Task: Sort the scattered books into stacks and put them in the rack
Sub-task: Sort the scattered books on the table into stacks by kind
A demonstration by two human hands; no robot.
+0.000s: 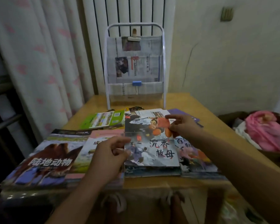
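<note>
A thin grey storybook [153, 143] with an orange figure lies on top of a small stack near the table's front. My left hand [110, 154] pinches its left edge. My right hand [183, 125] pinches its right edge near the top. A camel-cover animal book [44, 160] lies at the front left, and a pink book [90, 151] partly overlaps it under my left hand. A colourful book [194, 154] sits to the right. A green book [103, 121] and several loose books [152, 112] lie farther back. The white rack [134, 65] stands at the table's far edge, lined with newspaper.
The wooden table [205, 136] stands against a radiator [128, 12] and a curtain [39, 62]. A blue clip [137, 83] hangs on the rack's lower pocket. A box with pink cloth [265, 131] sits at the right. My feet show below the table's front edge.
</note>
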